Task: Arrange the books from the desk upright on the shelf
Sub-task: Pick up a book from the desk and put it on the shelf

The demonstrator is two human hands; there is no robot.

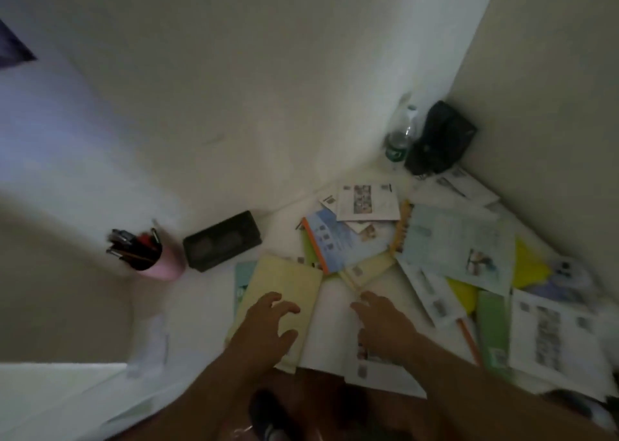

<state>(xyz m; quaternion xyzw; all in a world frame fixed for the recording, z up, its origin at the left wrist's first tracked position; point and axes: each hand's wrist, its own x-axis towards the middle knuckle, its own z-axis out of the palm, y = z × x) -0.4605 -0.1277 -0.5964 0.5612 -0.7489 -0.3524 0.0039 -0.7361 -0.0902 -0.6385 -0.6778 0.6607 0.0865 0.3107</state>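
Observation:
Several books and booklets lie flat and overlapping on the white desk. A pale yellow book lies nearest on the left, and my left hand hovers over it with spread, loosely bent fingers, holding nothing. My right hand reaches over a white book beside it, fingers extended, also holding nothing. Farther back lie a blue book with an orange spine and a large pale blue booklet. Green and yellow books lie to the right. No shelf is in view.
A pink cup of pens and a black box stand at the left by the wall. A clear water bottle and a black bag fill the back corner. Walls close in behind and on the right.

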